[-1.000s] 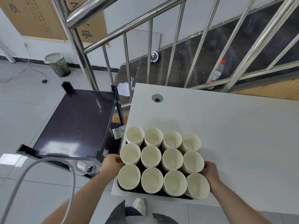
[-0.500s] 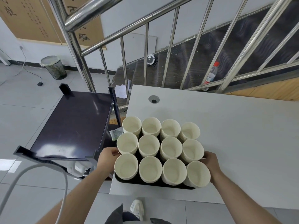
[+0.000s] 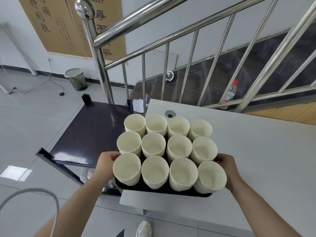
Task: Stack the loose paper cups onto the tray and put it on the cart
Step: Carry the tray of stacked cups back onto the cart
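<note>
Black flat plastic tray (image 3: 153, 189) with cream paper cups (image 3: 153, 146) now lifted off white tabletop (image 3: 256, 151), shifted left. Left hand (image 3: 106, 165), right hand (image 3: 228, 168) clamp tray ends. Dark cart shelf (image 3: 90, 134) lies left, nearer left hand.

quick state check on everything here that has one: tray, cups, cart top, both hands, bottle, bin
tray: held at both short ends, over the table's near left corner
paper cups: upright on the tray, three rows of four, some nested in stacks
cart: top shelf bare
left hand: grips the tray's left end
right hand: grips the tray's right end
plastic bottle: upright, red cap on
waste bin: upright, bag-lined
</note>
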